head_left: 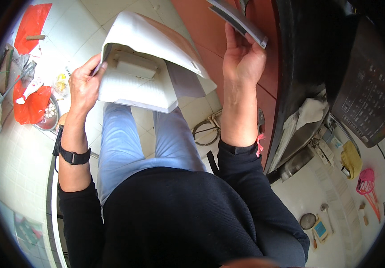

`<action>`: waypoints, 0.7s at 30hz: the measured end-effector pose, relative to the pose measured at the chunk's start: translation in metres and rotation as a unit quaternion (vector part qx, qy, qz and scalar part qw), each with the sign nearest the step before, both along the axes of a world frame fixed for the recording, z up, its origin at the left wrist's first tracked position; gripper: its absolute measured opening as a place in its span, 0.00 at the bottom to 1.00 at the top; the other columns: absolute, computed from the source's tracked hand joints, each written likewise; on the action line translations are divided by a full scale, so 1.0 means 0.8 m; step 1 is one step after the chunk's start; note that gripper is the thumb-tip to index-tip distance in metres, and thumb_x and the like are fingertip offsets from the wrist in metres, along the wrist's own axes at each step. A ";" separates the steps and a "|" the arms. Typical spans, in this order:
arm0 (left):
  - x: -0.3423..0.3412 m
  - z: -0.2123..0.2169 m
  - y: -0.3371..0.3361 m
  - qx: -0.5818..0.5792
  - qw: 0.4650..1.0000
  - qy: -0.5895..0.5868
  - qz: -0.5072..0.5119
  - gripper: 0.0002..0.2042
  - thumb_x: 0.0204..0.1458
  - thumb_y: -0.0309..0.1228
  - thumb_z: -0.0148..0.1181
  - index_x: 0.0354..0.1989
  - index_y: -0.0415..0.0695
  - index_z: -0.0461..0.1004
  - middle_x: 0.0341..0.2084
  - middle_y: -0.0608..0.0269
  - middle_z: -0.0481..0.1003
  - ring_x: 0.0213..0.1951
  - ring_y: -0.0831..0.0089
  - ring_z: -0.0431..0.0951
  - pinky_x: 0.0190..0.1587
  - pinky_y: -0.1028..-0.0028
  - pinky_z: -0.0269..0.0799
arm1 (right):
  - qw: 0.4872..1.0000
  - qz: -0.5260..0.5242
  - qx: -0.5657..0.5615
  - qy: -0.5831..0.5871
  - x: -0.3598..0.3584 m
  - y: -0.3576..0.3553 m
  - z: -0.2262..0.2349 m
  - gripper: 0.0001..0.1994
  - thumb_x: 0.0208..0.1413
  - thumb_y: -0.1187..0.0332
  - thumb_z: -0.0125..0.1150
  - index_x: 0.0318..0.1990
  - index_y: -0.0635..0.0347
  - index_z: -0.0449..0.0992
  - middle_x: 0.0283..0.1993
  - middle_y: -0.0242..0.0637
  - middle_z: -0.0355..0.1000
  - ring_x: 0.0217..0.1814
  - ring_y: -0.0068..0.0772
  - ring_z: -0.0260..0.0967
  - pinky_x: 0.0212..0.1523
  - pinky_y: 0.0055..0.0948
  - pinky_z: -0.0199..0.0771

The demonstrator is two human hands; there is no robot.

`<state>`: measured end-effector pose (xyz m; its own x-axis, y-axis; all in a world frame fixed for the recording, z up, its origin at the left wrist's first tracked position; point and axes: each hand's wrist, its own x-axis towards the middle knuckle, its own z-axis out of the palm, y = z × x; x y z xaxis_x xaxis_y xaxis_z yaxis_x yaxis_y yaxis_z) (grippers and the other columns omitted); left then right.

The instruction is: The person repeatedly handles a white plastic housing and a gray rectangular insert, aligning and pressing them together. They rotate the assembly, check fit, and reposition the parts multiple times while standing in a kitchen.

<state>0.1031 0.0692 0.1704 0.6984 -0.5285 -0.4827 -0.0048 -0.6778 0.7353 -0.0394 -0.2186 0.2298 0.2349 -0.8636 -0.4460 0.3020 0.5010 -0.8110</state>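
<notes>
My left hand (85, 85) is closed on the left rim of a white plastic bin (145, 98), thumb on the inner side. The bin is tilted with its mouth toward me, and inside it sits a small white block-like piece (136, 65). A smooth grey patch shows on the bin's right wall. Raised at the upper right, my right hand (244, 60) grips a flat silver-grey panel with a dark inner face (239, 22). Its fingers go behind the panel and are partly hidden. What the panel belongs to cannot be told.
Red cabinet fronts (210, 67) run beside a black counter edge (286, 85) on my right. Beyond stand a dark button panel (366, 102), a yellow cloth (351, 160) and a pink mesh strainer (366, 181). Red plastic bags (33, 105) and a metal bowl (49, 118) lie left.
</notes>
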 end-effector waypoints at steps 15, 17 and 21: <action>-0.004 0.066 -0.073 0.005 0.994 -0.067 -0.083 0.17 0.53 0.31 0.59 0.52 0.55 0.78 0.42 0.55 0.80 0.43 0.62 0.82 0.46 0.72 0.74 | 0.969 0.198 0.059 0.136 -0.077 0.018 0.028 0.09 0.57 0.74 0.58 0.44 0.66 0.75 0.40 0.39 0.76 0.38 0.28 0.76 0.37 0.24 0.77; -0.005 0.086 -0.067 0.022 0.996 -0.050 -0.074 0.17 0.52 0.31 0.60 0.52 0.55 0.78 0.42 0.55 0.80 0.43 0.62 0.82 0.46 0.72 0.74 | 0.958 0.205 0.048 0.197 -0.083 0.023 0.049 0.09 0.58 0.73 0.57 0.45 0.66 0.74 0.40 0.40 0.76 0.38 0.31 0.76 0.41 0.31 0.79; -0.002 0.134 -0.056 0.033 0.996 -0.060 -0.063 0.17 0.52 0.31 0.61 0.52 0.55 0.78 0.40 0.54 0.80 0.42 0.64 0.83 0.45 0.71 0.74 | 0.971 0.182 0.037 0.147 -0.095 0.032 0.099 0.09 0.60 0.73 0.53 0.45 0.67 0.73 0.41 0.43 0.76 0.41 0.33 0.76 0.44 0.37 0.81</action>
<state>0.1019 0.0243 0.2777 0.6829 -0.5861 -0.4360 -0.1788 -0.7128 0.6782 -0.1153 -0.1930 0.3088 0.3712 -0.7104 -0.5980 -0.1460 0.5913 -0.7931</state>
